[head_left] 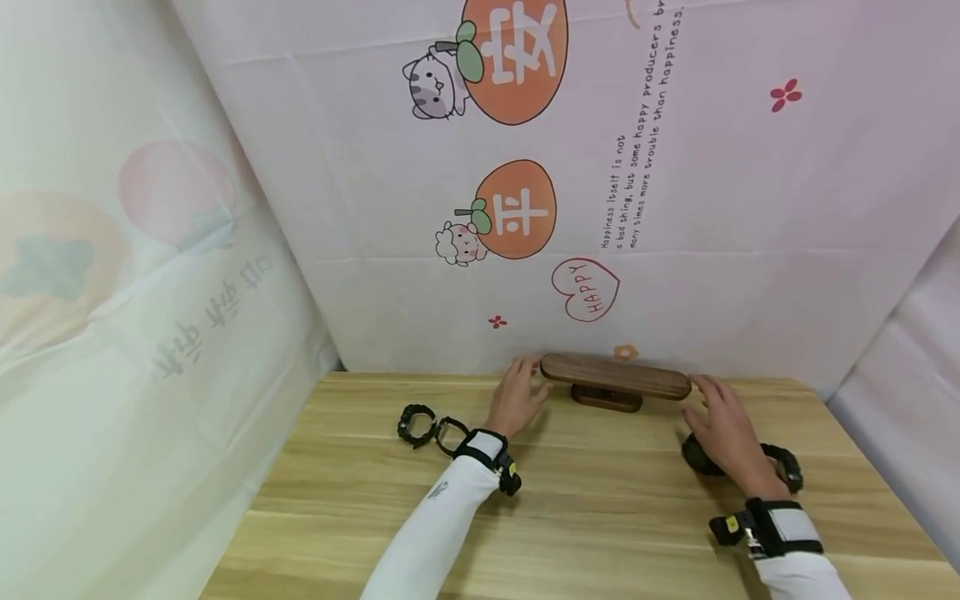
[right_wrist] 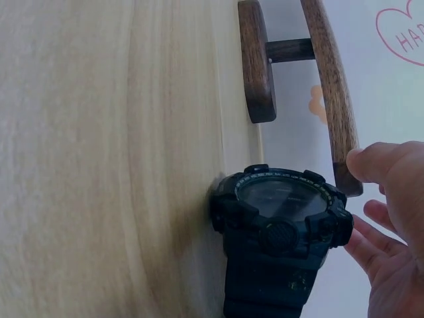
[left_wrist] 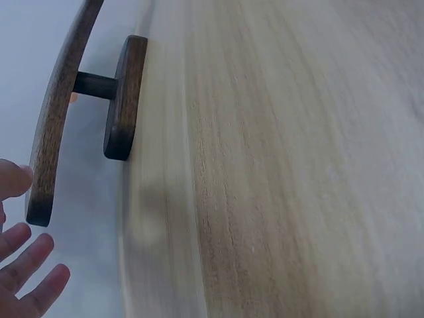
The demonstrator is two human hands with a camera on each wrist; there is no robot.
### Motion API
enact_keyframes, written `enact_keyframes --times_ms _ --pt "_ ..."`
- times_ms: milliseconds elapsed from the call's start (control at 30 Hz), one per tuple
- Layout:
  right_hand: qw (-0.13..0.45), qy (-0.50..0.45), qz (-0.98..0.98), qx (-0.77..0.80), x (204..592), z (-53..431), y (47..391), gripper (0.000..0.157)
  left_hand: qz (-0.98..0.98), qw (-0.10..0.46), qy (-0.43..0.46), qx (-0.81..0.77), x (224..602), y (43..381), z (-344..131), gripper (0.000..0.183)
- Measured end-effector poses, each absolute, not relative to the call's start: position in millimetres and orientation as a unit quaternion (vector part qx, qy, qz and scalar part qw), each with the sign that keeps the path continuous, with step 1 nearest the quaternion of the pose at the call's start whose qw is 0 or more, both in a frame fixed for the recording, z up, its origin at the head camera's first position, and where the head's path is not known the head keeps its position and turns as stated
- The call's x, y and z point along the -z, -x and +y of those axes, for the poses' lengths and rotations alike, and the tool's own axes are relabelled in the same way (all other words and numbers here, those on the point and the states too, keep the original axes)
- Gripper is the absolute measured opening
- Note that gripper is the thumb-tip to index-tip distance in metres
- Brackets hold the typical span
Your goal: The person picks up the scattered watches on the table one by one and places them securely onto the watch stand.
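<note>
A dark wooden T-shaped stand (head_left: 615,377) with a long rounded top bar stands on its small base at the table's back edge. My left hand (head_left: 517,396) is at the bar's left end, its thumb by the tip and its other fingers spread. In the left wrist view, those fingers (left_wrist: 41,255) hold nothing. At the opposite end is my right hand (head_left: 726,429); its thumb (right_wrist: 377,162) appears to touch the bar's tip, and its other fingers are partly hidden. A black wristwatch (right_wrist: 281,212) lies below that hand, partly covered by it in the head view.
Left of my left arm lie a black wristwatch (head_left: 416,425) and a thin black band (head_left: 450,435). Another black watch-like item (head_left: 783,467) sits beyond my right wrist. A printed cloth (head_left: 720,275) hangs directly behind the wooden table (head_left: 600,517).
</note>
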State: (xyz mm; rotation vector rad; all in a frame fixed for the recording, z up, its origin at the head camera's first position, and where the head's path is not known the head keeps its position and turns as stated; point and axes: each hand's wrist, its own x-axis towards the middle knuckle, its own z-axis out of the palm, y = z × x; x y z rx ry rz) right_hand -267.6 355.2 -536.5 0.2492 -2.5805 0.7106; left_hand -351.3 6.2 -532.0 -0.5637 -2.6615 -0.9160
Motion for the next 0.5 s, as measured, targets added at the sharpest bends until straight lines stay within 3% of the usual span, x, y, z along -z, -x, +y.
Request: enact_keyframes --times_ms 267,500 --pt "0.211 -0.092 -0.937 -0.262 536.0 354.3 271.1 0.063 -0.919 0.096 0.198 0.328 531.1 354.9 13.0 0.068" --pt "0.209 -0.095 -0.939 -0.256 538.6 356.4 271.4 0.062 -0.901 0.054 0.208 0.376 533.8 359.5 15.4 0.068"
